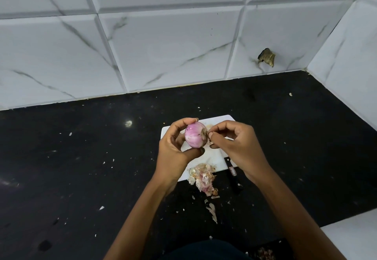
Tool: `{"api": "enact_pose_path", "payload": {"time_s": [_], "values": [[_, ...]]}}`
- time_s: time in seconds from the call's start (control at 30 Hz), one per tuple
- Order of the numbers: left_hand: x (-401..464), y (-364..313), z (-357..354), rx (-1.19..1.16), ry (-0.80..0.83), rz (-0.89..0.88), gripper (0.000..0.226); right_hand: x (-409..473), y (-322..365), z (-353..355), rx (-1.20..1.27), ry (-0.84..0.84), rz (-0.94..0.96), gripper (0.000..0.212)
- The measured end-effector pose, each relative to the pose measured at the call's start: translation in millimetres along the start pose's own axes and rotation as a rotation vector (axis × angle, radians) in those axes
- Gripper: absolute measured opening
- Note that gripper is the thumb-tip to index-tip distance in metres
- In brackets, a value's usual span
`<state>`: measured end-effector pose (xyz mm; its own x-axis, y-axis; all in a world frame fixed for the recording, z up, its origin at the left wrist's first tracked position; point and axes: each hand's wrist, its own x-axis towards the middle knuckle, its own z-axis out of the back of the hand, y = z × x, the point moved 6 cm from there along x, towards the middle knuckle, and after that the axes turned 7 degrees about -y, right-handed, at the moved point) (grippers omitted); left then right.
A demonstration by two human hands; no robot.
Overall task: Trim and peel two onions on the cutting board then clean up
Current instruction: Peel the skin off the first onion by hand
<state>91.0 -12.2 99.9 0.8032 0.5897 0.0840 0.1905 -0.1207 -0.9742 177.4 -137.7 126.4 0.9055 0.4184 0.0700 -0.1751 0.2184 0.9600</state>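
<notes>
The left hand (pixel 175 149) grips a pink onion (pixel 195 134) above the white board (pixel 216 120), while the right hand (pixel 234 143) pinches skin at the onion's end. Peelings (pixel 203 176) lie heaped at the board's near edge beside a knife (pixel 232 173) on the black worktop (pixel 81 168).

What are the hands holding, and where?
The left hand grips the onion around its sides; the right hand pinches skin at its end.

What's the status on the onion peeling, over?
Left hand holds the onion above the cutting board. Right hand pinches skin at its end. Knife idle under right wrist; peel pile on board's near edge.
</notes>
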Motion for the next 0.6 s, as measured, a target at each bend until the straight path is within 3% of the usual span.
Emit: {"api": "enact_pose_path", "payload": {"time_s": [0.2, 0.37, 0.5, 0.6], "values": [[0, 6, 0, -0.153, -0.007, 0.132, 0.066, 4, -13, 7, -0.123, -0.070, 0.004, 0.006], [-2, 11, -1, -0.340, 0.066, 0.324, 0.061, 2, -26, 3, -0.436, 0.096, -0.023, 0.038], [-5, 15, -2, -0.403, 0.133, 0.413, 0.066, -2, -30, 2, -0.430, 0.126, -0.032, 0.010], [-6, 18, -4, -0.455, 0.150, 0.468, 0.067, -2, -29, -2, -0.394, 0.194, -0.036, 0.015]]}}
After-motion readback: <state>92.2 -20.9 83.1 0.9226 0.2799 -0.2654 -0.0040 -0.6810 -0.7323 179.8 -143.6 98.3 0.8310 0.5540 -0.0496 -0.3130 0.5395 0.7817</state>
